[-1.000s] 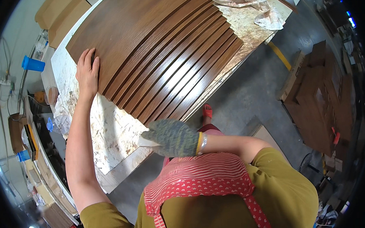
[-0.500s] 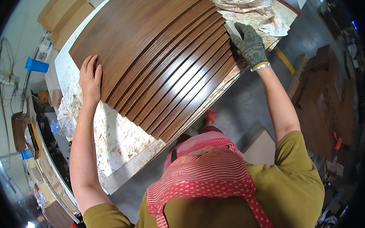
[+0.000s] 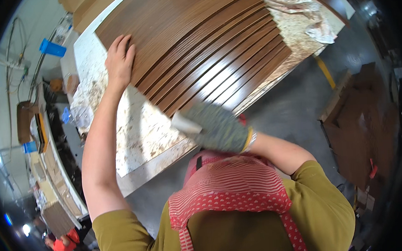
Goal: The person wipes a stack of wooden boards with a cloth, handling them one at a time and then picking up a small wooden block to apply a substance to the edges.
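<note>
Several glossy brown wood-grain panels (image 3: 173, 36) lie in a stepped, overlapping stack, their near edges forming parallel strips. My bare left hand (image 3: 119, 61) rests on the left edge of the top panel, fingers extended along the surface. My right hand (image 3: 219, 127), in a grey-green knitted glove with a yellow cuff, is closed around a small whitish pad (image 3: 186, 123). It is at the near left corner of the stack, covering part of the lowest panels. Motion blurs this glove, and the pad's exact kind cannot be made out.
A stained white board (image 3: 140, 133) supports the stack. Crumpled, brown-smeared sheeting (image 3: 290, 2) lies at the far right. On the left are a blue cup (image 3: 52, 48) and a clear plastic bottle (image 3: 80, 117). Brown panels (image 3: 362, 121) stand on the right. A person in red (image 3: 64, 244) is far off.
My right hand has swept with the pad from the stack's right end to its near left corner. My left hand stays on the panel edge. The view has shifted slightly.
</note>
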The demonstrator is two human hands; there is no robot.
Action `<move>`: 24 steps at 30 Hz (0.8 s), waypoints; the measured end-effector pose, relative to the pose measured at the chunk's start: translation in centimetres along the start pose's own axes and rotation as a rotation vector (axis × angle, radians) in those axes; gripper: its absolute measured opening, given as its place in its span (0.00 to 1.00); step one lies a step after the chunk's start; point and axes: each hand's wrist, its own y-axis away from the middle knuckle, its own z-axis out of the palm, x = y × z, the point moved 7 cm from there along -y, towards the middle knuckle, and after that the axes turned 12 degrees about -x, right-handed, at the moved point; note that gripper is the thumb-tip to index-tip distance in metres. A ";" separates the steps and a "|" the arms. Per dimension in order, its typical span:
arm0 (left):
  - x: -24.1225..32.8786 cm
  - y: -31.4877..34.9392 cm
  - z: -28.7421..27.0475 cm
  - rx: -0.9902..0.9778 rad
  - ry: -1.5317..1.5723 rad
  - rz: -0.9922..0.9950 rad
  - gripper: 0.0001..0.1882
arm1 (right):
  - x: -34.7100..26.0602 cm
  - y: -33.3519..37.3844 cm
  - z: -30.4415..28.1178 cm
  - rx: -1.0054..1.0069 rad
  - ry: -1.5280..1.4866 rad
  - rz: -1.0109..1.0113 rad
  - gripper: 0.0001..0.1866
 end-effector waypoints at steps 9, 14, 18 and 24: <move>0.9 0.3 -0.6 -0.061 0.003 -0.031 0.21 | 20.9 7.5 -22.9 0.523 0.329 0.580 0.24; 0.9 0.1 -0.5 -0.067 0.002 -0.045 0.21 | 21.5 6.0 -21.2 0.418 0.463 0.604 0.23; 1.0 0.3 -0.6 -0.066 0.018 -0.049 0.21 | 14.9 3.9 -15.9 0.375 0.571 0.397 0.24; 0.7 0.4 -0.5 -0.035 0.016 -0.045 0.20 | 0.8 -0.9 0.3 0.146 0.314 -0.105 0.14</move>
